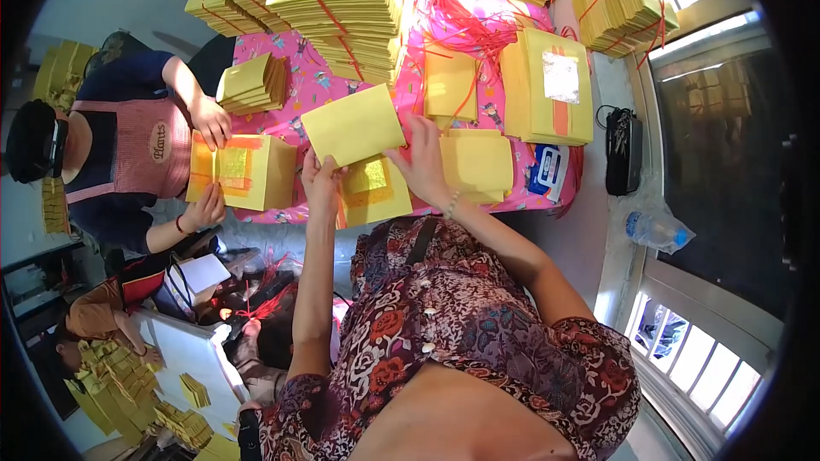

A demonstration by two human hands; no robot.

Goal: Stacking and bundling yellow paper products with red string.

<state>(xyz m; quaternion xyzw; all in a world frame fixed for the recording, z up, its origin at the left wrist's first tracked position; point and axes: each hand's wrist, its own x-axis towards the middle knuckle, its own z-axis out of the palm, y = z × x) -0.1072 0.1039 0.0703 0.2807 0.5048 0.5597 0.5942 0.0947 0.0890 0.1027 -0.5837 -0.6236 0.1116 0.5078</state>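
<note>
Firstly, nearest: floral garment (487,307), wearer's own, dk red/purple.

Item: L hand (321,183), fingers & thumb closed on lower L edge of yellow sheet (352,124). Sheet plain, tilted, held over the near side of the table.

Item: R hand (424,166), mostly open, fingers extended, thumb by sheet's lower R corner; can't tell if it grips.

Item: decorated sheet (376,183), yellow w/ orange & gold panel, partly under the held one.

Item: yellow stack (478,171), just R of R hand; blue/white pack (549,172) beside it.

Item: co-worker's sheet (272,172), at L, similar gold panel; co-worker's hands (213,119) both on it.

Item: pink cloth (307,68), patterned, covering table.

Item: thick yellow pile (521,90), R side, silver sq. (560,77) on top.

Item: black case (623,152) on ledge, far R; clear bottle (653,230), blue cap, near it.

Item: tall bundles (337,0), yellow, tied w/ red strips, back of table; loose red strips (465,8) heaped adj.
</note>
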